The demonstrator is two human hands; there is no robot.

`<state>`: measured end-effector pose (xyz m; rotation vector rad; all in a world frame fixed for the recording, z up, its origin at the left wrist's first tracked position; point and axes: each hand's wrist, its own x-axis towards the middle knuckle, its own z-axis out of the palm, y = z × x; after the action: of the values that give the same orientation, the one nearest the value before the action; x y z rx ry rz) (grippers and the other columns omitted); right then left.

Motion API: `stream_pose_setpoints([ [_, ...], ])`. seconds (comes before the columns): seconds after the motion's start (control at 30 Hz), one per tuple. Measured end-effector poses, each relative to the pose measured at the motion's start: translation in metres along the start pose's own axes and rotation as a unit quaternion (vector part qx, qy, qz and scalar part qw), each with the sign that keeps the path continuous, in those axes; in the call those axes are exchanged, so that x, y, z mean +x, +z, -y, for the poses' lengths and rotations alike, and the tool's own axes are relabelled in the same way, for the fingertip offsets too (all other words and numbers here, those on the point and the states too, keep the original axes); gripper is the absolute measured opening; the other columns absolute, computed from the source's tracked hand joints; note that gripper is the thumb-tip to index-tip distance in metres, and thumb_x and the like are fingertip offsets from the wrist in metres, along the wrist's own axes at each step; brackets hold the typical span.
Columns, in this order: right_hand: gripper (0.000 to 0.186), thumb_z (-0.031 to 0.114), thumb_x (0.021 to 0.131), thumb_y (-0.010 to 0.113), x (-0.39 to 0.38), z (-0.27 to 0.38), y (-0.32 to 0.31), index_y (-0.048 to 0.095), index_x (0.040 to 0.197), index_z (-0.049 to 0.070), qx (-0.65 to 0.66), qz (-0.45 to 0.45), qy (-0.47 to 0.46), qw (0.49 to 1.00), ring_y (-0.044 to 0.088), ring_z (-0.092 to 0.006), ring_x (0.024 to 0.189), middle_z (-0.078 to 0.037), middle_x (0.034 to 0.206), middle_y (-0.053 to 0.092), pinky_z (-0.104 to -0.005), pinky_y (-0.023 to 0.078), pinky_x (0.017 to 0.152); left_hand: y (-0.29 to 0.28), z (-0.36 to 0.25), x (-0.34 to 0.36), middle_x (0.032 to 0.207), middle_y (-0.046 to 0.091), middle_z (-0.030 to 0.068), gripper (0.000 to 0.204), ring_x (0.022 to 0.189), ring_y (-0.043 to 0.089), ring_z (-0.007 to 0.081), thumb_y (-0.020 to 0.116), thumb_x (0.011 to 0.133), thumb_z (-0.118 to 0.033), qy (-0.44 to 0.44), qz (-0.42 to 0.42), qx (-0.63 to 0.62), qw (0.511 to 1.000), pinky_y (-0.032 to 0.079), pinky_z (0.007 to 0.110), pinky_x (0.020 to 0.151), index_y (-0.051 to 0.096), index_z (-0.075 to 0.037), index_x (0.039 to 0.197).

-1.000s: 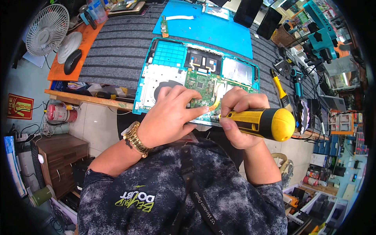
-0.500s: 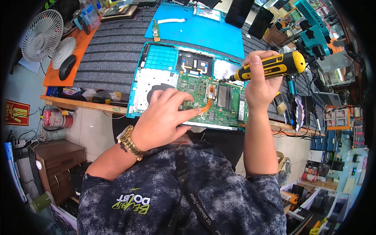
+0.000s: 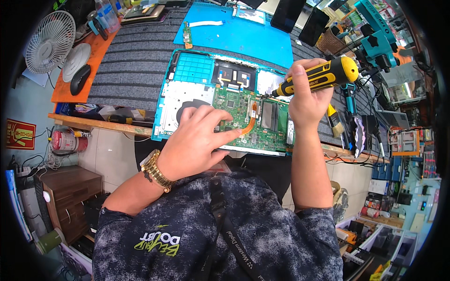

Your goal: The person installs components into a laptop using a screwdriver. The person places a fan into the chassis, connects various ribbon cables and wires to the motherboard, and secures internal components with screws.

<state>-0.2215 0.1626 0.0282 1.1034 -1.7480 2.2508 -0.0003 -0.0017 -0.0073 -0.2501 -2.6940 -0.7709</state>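
Presently, the uncovered laptop base (image 3: 187, 89) lies at the near edge of the grey striped tabletop (image 3: 131, 70), directly in front of the person. Its frame is teal, with a silver plate at the left side and a green motherboard (image 3: 232, 96) across the middle. On this board runs a bent, copper-coloured heat pipe (image 3: 251, 122), which carries a small white label, too small to be read. A black fan (image 3: 189, 107) is partly hidden by the left hand (image 3: 194, 138). This hand is relaxed, with its fingers bent, and it grasps nothing; its index fingertip is at the lower end of the heat pipe, but I cannot tell if it presses.

The right hand (image 3: 307, 100) is closed around the handle of a yellow and black screwdriver (image 3: 330, 75), marked with small yellow lettering. The screwdriver is tilted, its tip down at the upper edge of the motherboard; the exact contact is unclear.

White and green lettering is printed on the dark mottled shirt (image 3: 140, 215), and pale letters go along the black lanyard (image 3: 229, 234). At the far left hangs a red and yellow warning sign (image 3: 21, 135).
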Motion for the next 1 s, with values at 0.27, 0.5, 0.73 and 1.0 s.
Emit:
stream_pose_setpoints([
  [0.27, 0.016, 0.006, 0.105, 0.075, 0.007, 0.0, 0.002, 0.061, 0.113, 0.007, -0.031, 0.065, 0.037, 0.997, 0.066, -0.0114, 0.086, -0.004, 0.098, 0.07, -0.0301, 0.055, 0.079, -0.001, -0.001, 0.001, 0.14, 0.066, 0.0058, 0.058, 0.13, 0.058, 0.0321, 0.095, 0.076, -0.017, -0.005, 0.009, 0.005, 1.0, 0.041, 0.051, 0.109, 0.083, -0.024, 0.132],
  [0.5, 0.021, 0.004, 0.104, 0.079, 0.013, -0.005, 0.006, 0.059, 0.111, 0.006, 0.007, 0.051, 0.029, 0.998, 0.062, -0.0054, 0.069, 0.0, 0.091, 0.068, -0.0238, 0.049, 0.059, -0.002, 0.0, 0.001, 0.141, 0.066, 0.0058, 0.058, 0.13, 0.059, 0.0321, 0.095, 0.076, -0.017, -0.006, 0.009, 0.001, 1.0, 0.042, 0.051, 0.11, 0.083, -0.023, 0.132],
  [0.73, 0.021, 0.006, 0.104, 0.08, 0.011, -0.003, 0.001, 0.061, 0.112, 0.006, -0.007, 0.074, 0.03, 0.997, 0.063, -0.0063, 0.073, -0.001, 0.095, 0.069, -0.0244, 0.051, 0.064, -0.001, -0.001, 0.001, 0.141, 0.066, 0.0059, 0.058, 0.13, 0.059, 0.0323, 0.095, 0.076, -0.017, -0.003, 0.008, 0.003, 1.0, 0.042, 0.051, 0.11, 0.083, -0.023, 0.133],
  [1.0, 0.018, 0.011, 0.107, 0.077, 0.013, 0.003, 0.008, 0.06, 0.113, 0.006, 0.002, 0.058, -0.023, 0.998, 0.068, -0.0155, 0.088, -0.007, 0.099, 0.07, -0.0343, 0.057, 0.083, -0.002, -0.001, 0.0, 0.14, 0.067, 0.0065, 0.059, 0.128, 0.059, 0.0326, 0.094, 0.076, -0.017, 0.001, 0.007, 0.003, 1.0, 0.042, 0.051, 0.109, 0.082, -0.024, 0.133],
])
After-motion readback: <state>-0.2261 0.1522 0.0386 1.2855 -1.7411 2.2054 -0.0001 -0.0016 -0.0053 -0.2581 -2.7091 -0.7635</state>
